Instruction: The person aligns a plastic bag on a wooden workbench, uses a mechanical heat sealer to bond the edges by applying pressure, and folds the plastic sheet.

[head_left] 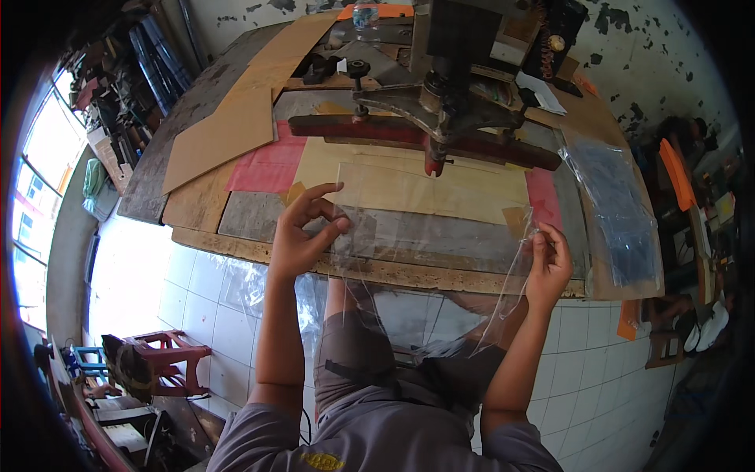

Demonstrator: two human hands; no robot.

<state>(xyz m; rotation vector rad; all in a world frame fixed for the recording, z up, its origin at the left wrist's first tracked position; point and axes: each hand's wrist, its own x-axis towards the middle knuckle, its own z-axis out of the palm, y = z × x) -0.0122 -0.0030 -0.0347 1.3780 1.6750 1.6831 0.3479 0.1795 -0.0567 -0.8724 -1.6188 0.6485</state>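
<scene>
Holding a thin, clear plastic sheet (429, 248) in the middle of the frame, below the red bar (330, 127), gripping one side with the left hand (303, 232) and the other with the right hand (550, 266).

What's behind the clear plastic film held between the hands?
Through the clear plastic film, parts of the cream sheet, grey board, worn wooden table edge and white floor tiles show. Whatever lies under the cream sheet is covered.
</scene>
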